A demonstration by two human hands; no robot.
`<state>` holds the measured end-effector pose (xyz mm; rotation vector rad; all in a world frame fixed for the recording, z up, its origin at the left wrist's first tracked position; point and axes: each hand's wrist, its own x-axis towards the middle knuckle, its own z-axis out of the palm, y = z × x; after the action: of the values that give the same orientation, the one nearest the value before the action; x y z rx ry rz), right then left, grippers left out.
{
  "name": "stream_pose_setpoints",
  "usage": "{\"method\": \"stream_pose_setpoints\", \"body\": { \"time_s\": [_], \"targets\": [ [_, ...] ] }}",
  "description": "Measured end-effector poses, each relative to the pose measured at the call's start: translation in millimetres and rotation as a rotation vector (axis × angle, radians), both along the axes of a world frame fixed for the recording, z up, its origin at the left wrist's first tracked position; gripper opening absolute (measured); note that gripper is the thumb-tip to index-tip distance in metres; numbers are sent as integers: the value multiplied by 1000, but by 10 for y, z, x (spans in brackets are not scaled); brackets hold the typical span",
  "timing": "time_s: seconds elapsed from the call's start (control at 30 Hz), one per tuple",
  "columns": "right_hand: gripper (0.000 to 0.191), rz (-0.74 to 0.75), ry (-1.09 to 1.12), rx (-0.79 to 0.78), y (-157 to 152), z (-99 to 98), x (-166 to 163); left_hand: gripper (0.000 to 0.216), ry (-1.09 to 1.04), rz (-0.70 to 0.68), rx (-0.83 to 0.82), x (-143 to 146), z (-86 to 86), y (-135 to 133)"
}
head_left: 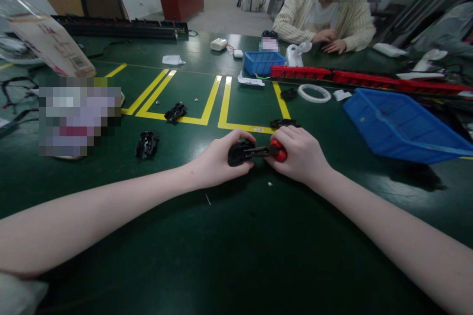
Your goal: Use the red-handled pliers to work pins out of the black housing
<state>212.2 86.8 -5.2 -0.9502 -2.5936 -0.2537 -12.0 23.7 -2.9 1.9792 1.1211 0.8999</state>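
Observation:
My left hand is closed around a black plastic part, thumb above and fingers below. My right hand grips a tool with red handles that looks like a pair of pliers. Its dark metal jaws point left and reach the black part; whether they bite on it I cannot tell. Similar black parts lie on the table: one left of my left hand, another on the yellow tape, and a third just behind my right hand.
A tilted blue bin stands at right, a smaller blue bin farther back. Near it are a tape roll and long red strips. A bottle is at left. Across the green table sits a person, hands together.

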Motion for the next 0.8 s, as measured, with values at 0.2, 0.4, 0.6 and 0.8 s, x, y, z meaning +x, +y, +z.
{"method": "stream_pose_setpoints", "body": {
  "time_s": [0.2,0.4,0.6,0.8],
  "targets": [
    [17,-32,165,-46,12,4,41,53,-111,18,-75,6,17,-7],
    [17,-54,194,-136,-6,24,44,67,-229,-73,-249,25,28,-30],
    [17,-66,206,-121,-32,38,53,86,-316,-73,-361,44,-69,-17],
    [17,-78,217,-90,-68,56,72,102,-459,-84,-468,102,-136,19]
  ]
}}
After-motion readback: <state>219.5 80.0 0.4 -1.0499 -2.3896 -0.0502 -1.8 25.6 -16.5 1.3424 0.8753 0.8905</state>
